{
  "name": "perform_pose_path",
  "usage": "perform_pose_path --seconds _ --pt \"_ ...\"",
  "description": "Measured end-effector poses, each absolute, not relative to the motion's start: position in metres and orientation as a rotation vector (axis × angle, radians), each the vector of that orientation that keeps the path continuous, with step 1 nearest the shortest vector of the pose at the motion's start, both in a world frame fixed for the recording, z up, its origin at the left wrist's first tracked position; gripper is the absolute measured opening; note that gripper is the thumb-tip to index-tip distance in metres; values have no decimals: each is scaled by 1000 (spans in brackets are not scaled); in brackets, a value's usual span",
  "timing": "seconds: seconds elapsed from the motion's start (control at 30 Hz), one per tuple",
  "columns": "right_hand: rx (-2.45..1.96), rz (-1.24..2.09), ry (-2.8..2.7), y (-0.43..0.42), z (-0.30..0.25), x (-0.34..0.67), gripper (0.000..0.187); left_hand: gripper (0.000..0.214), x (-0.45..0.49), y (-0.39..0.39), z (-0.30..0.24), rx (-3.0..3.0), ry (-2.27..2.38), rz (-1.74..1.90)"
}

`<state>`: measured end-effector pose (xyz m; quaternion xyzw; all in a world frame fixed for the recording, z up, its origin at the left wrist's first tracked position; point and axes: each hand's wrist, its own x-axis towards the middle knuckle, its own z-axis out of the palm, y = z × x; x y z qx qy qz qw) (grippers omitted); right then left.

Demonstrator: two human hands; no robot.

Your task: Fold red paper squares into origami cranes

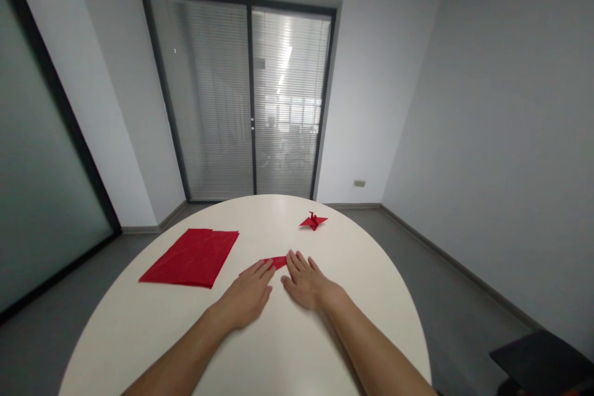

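Note:
A small folded piece of red paper (278, 262) lies flat on the white round table (278, 352), partly covered by both hands. My left hand (248, 291) rests over its left part, palm down, with the fingers stretched out. Over its right end lies my right hand (306, 281), also flat, fingers extended and the thumb apart. Neither hand grips the paper; they press or rest on it from above. The paper's full outline is hidden under the fingers.
A stack of red paper sheets (190, 260) lies on the table's left side. Toward the far right edge stands a folded red paper crane (314, 221). A black chair (542, 359) is at the lower right. Behind the table is a glass door with blinds (208, 105).

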<state>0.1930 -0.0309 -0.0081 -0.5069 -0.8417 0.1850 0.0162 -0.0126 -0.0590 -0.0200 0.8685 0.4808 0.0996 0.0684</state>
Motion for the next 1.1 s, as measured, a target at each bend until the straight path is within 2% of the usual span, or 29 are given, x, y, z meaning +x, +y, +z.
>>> perform_pose_path --seconds 0.23,0.37,0.5,0.77,1.03,1.1 --pt "-1771 456 -2486 -13 -10 223 67 55 -12 -62 -19 2501 1488 296" --pt "-1586 275 -2488 -17 -8 214 66 57 -11 -60 -21 2494 1484 260" --pt "-1300 443 -2659 -25 -7 199 64 56 -13 -57 -20 2493 1439 290" --pt "-1328 563 -2659 -22 -3 208 66 58 -19 -55 -11 2476 1547 171" --pt "-1118 234 -2569 -15 -4 211 52 53 -21 -55 -17 2574 1598 318" --pt "-1047 177 -2570 -15 -4 208 42 49 -20 -54 -16 2595 1569 397"
